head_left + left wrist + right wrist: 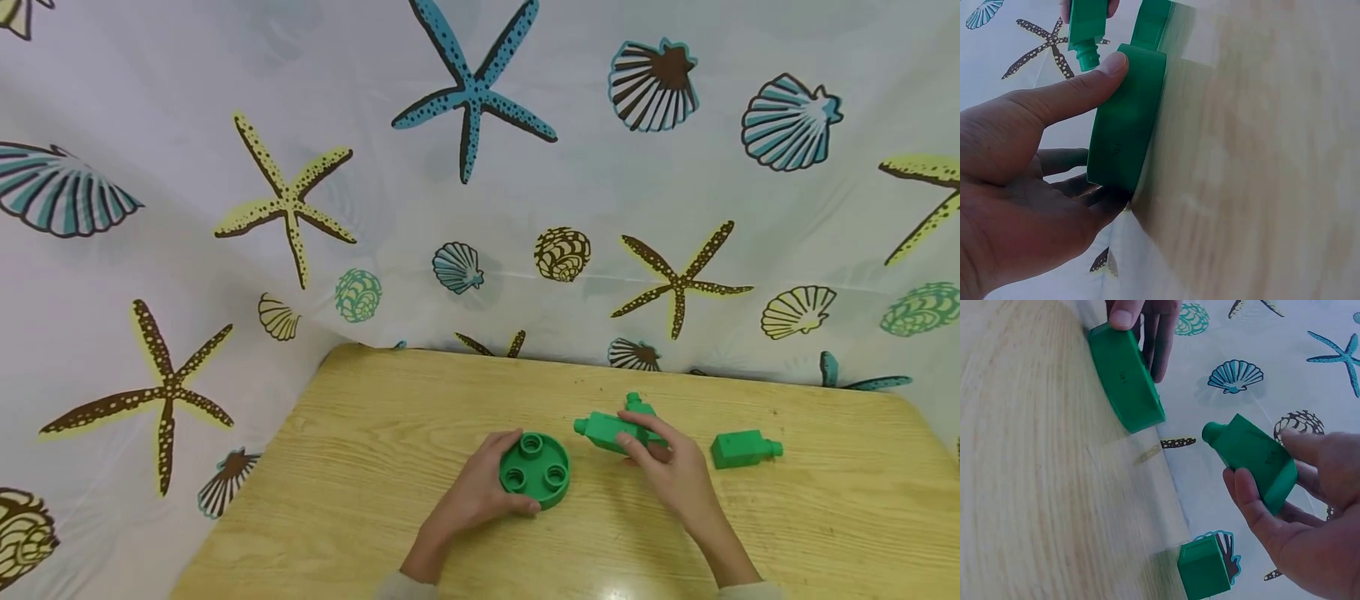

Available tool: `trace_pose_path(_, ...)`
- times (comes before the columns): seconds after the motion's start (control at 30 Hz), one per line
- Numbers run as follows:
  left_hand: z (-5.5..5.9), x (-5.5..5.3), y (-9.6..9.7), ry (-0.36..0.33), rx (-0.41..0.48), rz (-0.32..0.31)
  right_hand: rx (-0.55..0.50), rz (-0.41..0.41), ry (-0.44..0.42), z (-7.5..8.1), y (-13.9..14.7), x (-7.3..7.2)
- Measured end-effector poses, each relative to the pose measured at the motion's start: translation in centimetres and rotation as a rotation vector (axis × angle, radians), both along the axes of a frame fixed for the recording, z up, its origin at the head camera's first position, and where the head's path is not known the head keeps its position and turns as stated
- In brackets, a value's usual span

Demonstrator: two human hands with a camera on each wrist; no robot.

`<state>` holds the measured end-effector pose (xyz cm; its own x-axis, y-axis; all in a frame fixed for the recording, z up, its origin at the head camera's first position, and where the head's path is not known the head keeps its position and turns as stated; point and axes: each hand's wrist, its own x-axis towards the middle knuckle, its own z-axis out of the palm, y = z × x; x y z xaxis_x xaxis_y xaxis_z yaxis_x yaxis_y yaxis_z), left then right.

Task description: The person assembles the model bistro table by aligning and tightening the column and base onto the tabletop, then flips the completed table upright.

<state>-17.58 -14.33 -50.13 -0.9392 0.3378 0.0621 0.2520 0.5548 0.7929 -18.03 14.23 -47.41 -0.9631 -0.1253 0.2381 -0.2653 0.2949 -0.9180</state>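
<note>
My left hand (pixel 477 492) grips a round green base (pixel 534 472) by its rim, thumb on the near side and fingers round the far side. Three round sockets with raised rims face up on the base. To the right, my right hand (pixel 678 477) pinches a green block with a threaded peg (pixel 1259 461) between thumb and fingers. Its peg points left, towards the base, and the block is held above the table in the right wrist view. Behind it stands a second green pegged block (pixel 634 402), partly hidden by the held one.
A third green pegged block (pixel 737 450) lies on the wooden table (pixel 360 467) right of my right hand, its peg pointing right. A white cloth (pixel 525 192) printed with shells and starfish hangs along the table's back and left sides.
</note>
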Motion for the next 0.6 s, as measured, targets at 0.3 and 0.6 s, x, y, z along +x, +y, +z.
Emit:
trace_pose_path(0.3, 0.0, -0.2, 2.0, -0.015, -0.015, -0.033, 0.038, 0.058, 0.017, 0.7, 1.3, 1.0)
trace_pose_path(0.6, 0.2, -0.4, 3.0, -0.027, -0.031, -0.052, -0.052, 0.133, 0.088, 0.2, 0.9, 0.9)
